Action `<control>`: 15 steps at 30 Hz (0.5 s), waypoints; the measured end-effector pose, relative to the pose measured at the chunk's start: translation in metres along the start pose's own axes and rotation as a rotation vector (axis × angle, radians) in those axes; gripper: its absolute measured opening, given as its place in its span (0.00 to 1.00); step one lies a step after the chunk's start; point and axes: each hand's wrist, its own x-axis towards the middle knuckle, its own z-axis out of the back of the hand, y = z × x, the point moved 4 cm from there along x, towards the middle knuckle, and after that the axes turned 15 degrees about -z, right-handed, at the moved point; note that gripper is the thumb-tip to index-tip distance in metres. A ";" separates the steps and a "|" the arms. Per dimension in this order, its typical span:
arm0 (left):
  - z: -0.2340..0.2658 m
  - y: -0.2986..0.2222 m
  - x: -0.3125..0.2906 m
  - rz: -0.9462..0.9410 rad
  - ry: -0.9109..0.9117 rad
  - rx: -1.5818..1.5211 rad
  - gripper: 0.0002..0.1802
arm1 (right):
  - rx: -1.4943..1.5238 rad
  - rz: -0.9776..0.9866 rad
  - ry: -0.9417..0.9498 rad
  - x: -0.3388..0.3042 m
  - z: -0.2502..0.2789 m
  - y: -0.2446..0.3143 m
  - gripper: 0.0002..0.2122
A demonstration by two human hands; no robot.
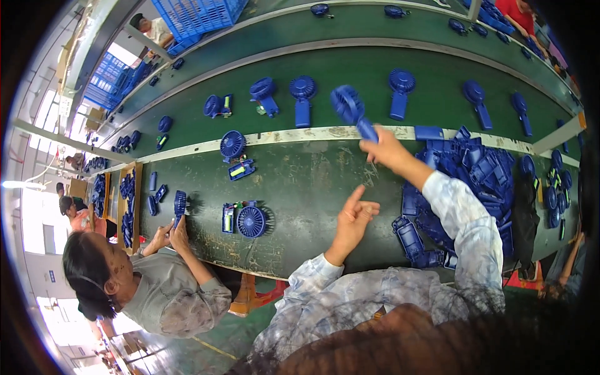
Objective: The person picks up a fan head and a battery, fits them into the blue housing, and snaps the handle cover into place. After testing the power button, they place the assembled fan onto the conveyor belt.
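My right hand [386, 147] is closed around the handle of a blue handheld fan [348, 105]. It holds the fan, slightly blurred, over the green conveyor belt [369, 69], with the round head pointing up and left. My left hand [356, 220] hangs over the dark green workbench [312, 187], its index finger stretched out and nothing in its grasp. Beside my right forearm lies a heap of blue plastic casing parts [478, 172]. An opened fan [251, 221], its grille up, rests left of my left hand, next to a casing half with a yellow-green piece inside [229, 219].
Assembled fans [303, 94] and opened ones [264, 94] lie spaced along the belt. A pale rail [312, 135] divides belt from bench. At the left, a seated co-worker [169, 281] holds another fan [180, 205]. A blue crate [197, 19] stands at the far side.
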 end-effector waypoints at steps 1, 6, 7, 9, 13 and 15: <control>-0.004 0.005 -0.002 -0.029 0.061 0.033 0.28 | -0.161 0.175 -0.280 0.030 0.021 0.002 0.22; 0.010 -0.003 -0.003 0.025 -0.016 0.120 0.17 | -0.645 0.002 -0.693 0.107 0.062 0.027 0.29; 0.020 -0.011 0.005 0.016 -0.068 0.167 0.16 | -0.689 -0.029 -0.722 0.114 0.064 0.029 0.29; 0.045 -0.024 0.021 -0.046 -0.184 0.252 0.15 | -0.748 -0.056 -0.765 0.123 0.071 0.025 0.28; 0.076 -0.042 0.042 -0.161 -0.327 0.317 0.14 | -0.881 -0.051 -0.740 0.127 0.067 0.013 0.33; 0.072 -0.037 0.038 -0.167 -0.286 0.234 0.14 | -1.035 0.025 -0.772 0.128 0.068 0.013 0.34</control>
